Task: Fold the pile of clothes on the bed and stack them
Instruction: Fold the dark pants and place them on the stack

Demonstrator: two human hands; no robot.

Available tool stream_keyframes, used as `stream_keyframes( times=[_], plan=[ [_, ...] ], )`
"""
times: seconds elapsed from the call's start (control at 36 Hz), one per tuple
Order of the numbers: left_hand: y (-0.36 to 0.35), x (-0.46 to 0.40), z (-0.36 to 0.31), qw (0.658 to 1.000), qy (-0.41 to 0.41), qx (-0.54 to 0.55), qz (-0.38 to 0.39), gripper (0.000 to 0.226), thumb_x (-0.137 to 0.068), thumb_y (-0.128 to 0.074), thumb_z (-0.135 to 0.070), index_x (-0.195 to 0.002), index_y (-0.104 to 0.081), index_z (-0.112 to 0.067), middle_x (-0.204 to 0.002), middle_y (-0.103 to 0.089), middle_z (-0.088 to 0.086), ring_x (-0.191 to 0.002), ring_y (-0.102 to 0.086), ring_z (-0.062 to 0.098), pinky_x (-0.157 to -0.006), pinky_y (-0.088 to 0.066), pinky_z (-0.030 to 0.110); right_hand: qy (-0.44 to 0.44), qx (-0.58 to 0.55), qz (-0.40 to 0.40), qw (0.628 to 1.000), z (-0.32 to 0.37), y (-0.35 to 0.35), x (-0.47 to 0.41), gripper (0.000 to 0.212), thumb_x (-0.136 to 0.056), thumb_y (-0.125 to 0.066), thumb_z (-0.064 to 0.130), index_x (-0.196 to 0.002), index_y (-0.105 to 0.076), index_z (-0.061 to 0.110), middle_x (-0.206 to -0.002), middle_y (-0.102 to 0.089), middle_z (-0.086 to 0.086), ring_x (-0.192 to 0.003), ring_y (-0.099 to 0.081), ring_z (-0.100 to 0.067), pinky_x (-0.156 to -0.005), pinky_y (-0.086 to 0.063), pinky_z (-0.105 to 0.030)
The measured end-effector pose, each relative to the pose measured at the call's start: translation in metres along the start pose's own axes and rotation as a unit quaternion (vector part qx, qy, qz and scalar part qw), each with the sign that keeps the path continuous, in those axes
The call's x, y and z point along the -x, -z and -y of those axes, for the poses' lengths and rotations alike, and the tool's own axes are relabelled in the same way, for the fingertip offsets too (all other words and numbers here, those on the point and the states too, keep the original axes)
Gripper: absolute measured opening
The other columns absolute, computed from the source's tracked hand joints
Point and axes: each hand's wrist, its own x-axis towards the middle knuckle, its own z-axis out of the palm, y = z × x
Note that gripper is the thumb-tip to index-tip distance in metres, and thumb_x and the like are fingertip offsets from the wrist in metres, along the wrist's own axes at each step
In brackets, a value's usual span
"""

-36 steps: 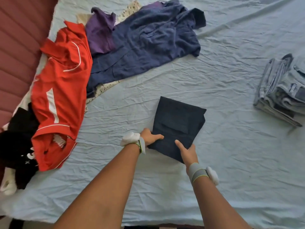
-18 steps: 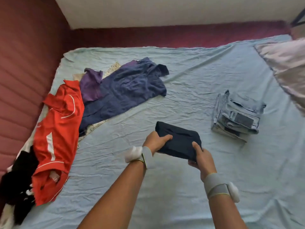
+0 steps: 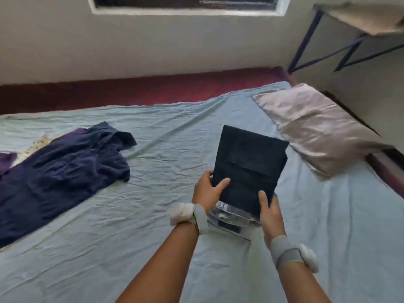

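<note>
Left hand: your left hand (image 3: 209, 189) grips the near left edge of the folded dark garment (image 3: 249, 167) — thumb on top, fingers curled under.
Right hand: your right hand (image 3: 269, 212) pinches the near right corner, thumb on top, fingers beneath.
Folded dark garment: centre of frame, held flat over the folded jeans (image 3: 234, 219); whether it touches them, cannot tell.
Folded jeans: lying on the bed (image 3: 131, 215), mostly hidden under the garment — only the near edge shows.
Unfolded pile: navy shirt (image 3: 65, 171) spread at left of frame, purple garment (image 3: 6, 159) at far left edge.
Pillow: grey pillow (image 3: 314, 125) at upper right of the bed.
</note>
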Motion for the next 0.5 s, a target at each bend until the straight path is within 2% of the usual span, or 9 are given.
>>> stream_keyframes(
  times=[0.03,0.08,0.14,0.22,0.39,0.44,0.5],
  plan=[
    [-0.006,-0.007,0.015,0.999,0.049,0.005,0.01,0.045,-0.086,-0.072,-0.029,-0.124,-0.055,-0.013,-0.114,-0.066,0.005,-0.101,-0.065,0.019,-0.091,-0.053,0.034,-0.036,0.042,0.018,0.998,-0.01,0.0,-0.005,0.063,-0.093,-0.048,0.053,-0.145,-0.036,0.019,-0.146,-0.044,-0.005,-0.133,-0.042,-0.025,-0.113,-0.032,-0.044],
    [-0.026,-0.032,0.046,0.99,0.135,-0.009,0.033,0.041,-0.089,-0.068,-0.02,-0.125,-0.056,-0.005,-0.119,-0.065,0.01,-0.104,-0.063,0.025,-0.095,-0.049,0.031,-0.103,0.134,0.052,0.984,-0.033,0.001,-0.032,0.05,-0.099,-0.049,0.029,-0.142,-0.038,0.006,-0.144,-0.045,-0.016,-0.13,-0.044,-0.034,-0.108,-0.035,-0.038],
    [-0.035,-0.042,0.068,0.984,0.163,-0.07,0.036,0.038,-0.09,-0.063,-0.011,-0.128,-0.057,-0.005,-0.12,-0.064,0.013,-0.108,-0.061,0.027,-0.094,-0.047,0.029,-0.139,0.186,0.064,0.971,-0.042,0.001,-0.044,0.048,-0.098,-0.048,0.018,-0.142,-0.036,0.002,-0.144,-0.043,-0.02,-0.13,-0.043,-0.036,-0.104,-0.034,-0.036],
    [-0.037,-0.041,0.078,0.979,0.172,-0.111,-0.003,0.041,-0.088,-0.059,-0.009,-0.129,-0.057,-0.011,-0.126,-0.063,0.012,-0.113,-0.06,0.029,-0.098,-0.047,0.033,-0.133,0.216,0.067,0.965,-0.043,-0.003,-0.045,0.056,-0.097,-0.05,0.018,-0.147,-0.03,0.004,-0.149,-0.034,-0.02,-0.133,-0.038,-0.036,-0.108,-0.033,-0.038],
    [-0.022,-0.025,0.074,0.985,0.155,-0.075,0.008,0.042,-0.091,-0.061,-0.021,-0.131,-0.054,-0.011,-0.128,-0.06,0.01,-0.115,-0.059,0.026,-0.099,-0.046,0.031,-0.12,0.191,0.038,0.973,-0.033,-0.017,-0.015,0.073,-0.093,-0.058,0.023,-0.152,-0.015,0.012,-0.149,-0.014,-0.018,-0.127,-0.04,-0.039,-0.106,-0.033,-0.039],
    [-0.007,-0.014,0.075,0.985,0.159,-0.06,-0.006,0.044,-0.091,-0.062,-0.024,-0.132,-0.054,-0.011,-0.132,-0.058,0.012,-0.118,-0.057,0.027,-0.101,-0.046,0.035,-0.113,0.185,0.039,0.975,-0.025,-0.026,0.006,0.071,-0.092,-0.06,0.025,-0.15,-0.021,0.015,-0.149,-0.014,-0.015,-0.13,-0.035,-0.038,-0.108,-0.031,-0.038],
    [0.009,0.002,0.075,0.985,0.166,-0.047,-0.01,0.044,-0.092,-0.061,-0.028,-0.133,-0.054,-0.012,-0.133,-0.056,0.012,-0.119,-0.056,0.028,-0.103,-0.045,0.038,-0.084,0.186,0.052,0.978,-0.015,-0.034,0.031,0.06,-0.091,-0.061,0.024,-0.144,-0.034,0.015,-0.149,-0.015,-0.013,-0.133,-0.031,-0.034,-0.108,-0.028,-0.034]
  ],
)
